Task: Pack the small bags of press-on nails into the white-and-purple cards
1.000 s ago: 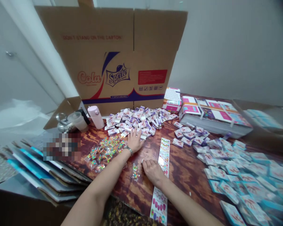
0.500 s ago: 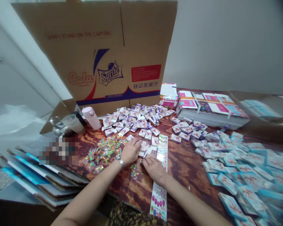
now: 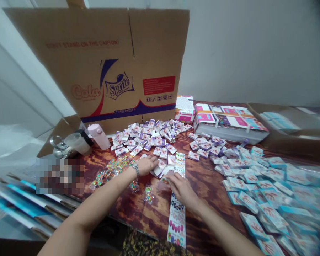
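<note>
My left hand (image 3: 147, 165), with a watch on its wrist, reaches over the small white and purple boxes (image 3: 162, 153), its fingers extended near an open white box (image 3: 158, 171). My right hand (image 3: 180, 187) is beside the sticker strip (image 3: 178, 217), fingertips closed on a small packet of colored candy (image 3: 165, 180). One more candy packet (image 3: 148, 195) lies on the table between my forearms. A heap of candy packets (image 3: 117, 164) sits to the left of my left hand.
A large carton (image 3: 109, 46) stands behind, with a pink bottle (image 3: 99, 137) before it. Blue and white boxes (image 3: 272, 192) cover the right side. A strapped pack (image 3: 229, 121) and an open carton (image 3: 272, 135) are at the back right. Flattened cardboard (image 3: 42, 199) lies left.
My right hand has lifted slightly and now holds a candy packet. My left hand's fingers have stretched out over the boxes. The view has shifted, so the scene sits further left.
</note>
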`<state>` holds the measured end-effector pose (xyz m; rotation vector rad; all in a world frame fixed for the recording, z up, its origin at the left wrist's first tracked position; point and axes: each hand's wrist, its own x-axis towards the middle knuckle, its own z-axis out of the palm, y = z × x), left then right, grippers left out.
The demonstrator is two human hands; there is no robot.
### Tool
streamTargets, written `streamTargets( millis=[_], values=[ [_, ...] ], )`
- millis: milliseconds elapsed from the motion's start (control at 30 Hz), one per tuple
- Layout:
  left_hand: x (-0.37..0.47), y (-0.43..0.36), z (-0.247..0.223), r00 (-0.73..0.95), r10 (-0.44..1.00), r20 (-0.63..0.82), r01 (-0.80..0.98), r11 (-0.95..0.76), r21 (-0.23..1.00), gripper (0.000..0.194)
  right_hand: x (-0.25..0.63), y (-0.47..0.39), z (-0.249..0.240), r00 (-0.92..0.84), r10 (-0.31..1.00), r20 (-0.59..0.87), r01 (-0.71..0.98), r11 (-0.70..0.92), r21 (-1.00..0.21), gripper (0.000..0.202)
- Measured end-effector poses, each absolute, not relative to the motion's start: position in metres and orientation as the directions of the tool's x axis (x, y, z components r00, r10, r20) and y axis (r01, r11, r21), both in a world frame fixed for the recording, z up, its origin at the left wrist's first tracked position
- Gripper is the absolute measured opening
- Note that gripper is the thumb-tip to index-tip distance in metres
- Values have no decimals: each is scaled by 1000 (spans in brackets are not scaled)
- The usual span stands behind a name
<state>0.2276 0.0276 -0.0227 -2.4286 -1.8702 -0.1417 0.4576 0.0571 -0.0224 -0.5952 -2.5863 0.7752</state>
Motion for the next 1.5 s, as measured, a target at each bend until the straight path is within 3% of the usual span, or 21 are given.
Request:
streamTargets(
  millis=[133, 300, 467, 567, 667, 767, 867, 967, 1100, 1200, 1333, 1500],
  values=[
    [235, 3, -15, 229, 963, 140, 973, -229, -14, 45, 456, 61, -9, -767, 581, 271, 274, 679, -681, 23],
    [263, -26, -10, 97, 956, 277, 986, -130, 102, 51, 449, 61, -1, -711, 622, 328, 263, 668, -696, 20],
    [295, -44, -5, -26, 934, 355, 999, 35, -18, 49, 446, 52, -1, -665, 662, 347, 357, 689, -630, 14],
    [305, -48, 0, -21, 937, 348, 993, 59, -101, 47, 446, 51, 0, -666, 684, 298, 370, 650, -664, 14],
    [304, -49, 4, 57, 947, 315, 992, -19, -123, 46, 449, 58, 2, -747, 650, 140, 300, 517, -802, 18],
    [299, -49, 7, 175, 934, 311, 985, -168, -49, 47, 456, 70, 7, -866, 497, -47, 188, 238, -953, 20],
    [296, -52, 9, 229, 918, 324, 959, -270, 85, 49, 463, 78, 12, -923, 347, -164, 169, -18, -986, 26],
    [299, -56, 12, 221, 925, 308, 931, -294, 216, 51, 466, 81, 11, -926, 336, -173, 151, -90, -984, 30],
    [305, -60, 13, 225, 933, 279, 924, -295, 241, 49, 464, 79, 6, -914, 389, -117, 118, -23, -993, 28],
    [309, -60, 8, 229, 943, 240, 947, -272, 168, 48, 463, 74, 6, -903, 425, -67, 156, 178, -971, 24],
    [316, -58, 1, 200, 962, 185, 972, -219, 89, 51, 462, 63, 10, -849, 523, 70, 247, 512, -823, 21],
    [322, -58, -2, 167, 967, 191, 976, -190, 105, 50, 464, 57, 11, -838, 536, 105, 296, 608, -737, 20]
  ],
)
